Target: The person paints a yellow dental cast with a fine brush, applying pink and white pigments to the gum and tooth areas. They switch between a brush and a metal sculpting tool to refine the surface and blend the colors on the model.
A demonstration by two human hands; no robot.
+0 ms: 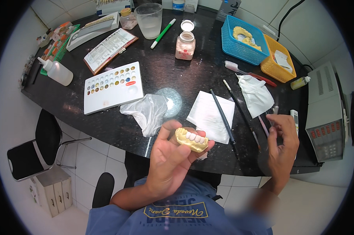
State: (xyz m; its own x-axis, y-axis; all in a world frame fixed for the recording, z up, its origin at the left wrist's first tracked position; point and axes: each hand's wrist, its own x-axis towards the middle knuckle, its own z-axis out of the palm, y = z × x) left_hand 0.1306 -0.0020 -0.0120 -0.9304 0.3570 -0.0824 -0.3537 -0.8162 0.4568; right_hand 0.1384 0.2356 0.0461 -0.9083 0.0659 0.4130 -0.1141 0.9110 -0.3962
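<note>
My left hand grips a yellow plaster dental model with a row of pale, whitish teeth facing up. Thumb and fingers close around its sides, over the table's near edge. Over at the right, my right hand has its fingers bent and drawn together beside several slim tools. Whether a thin instrument lies between the fingertips is hard to make out. Close by are a pink-handled tool, a dark-handled brush and a crumpled white cloth. A dark blue pen-like tool rests across a folded white tissue.
A white palette and clear plastic film lie left. Farther back stand an open powder jar, a plastic cup, a green marker, a toothbrush, blue and yellow baskets. A control unit borders the right.
</note>
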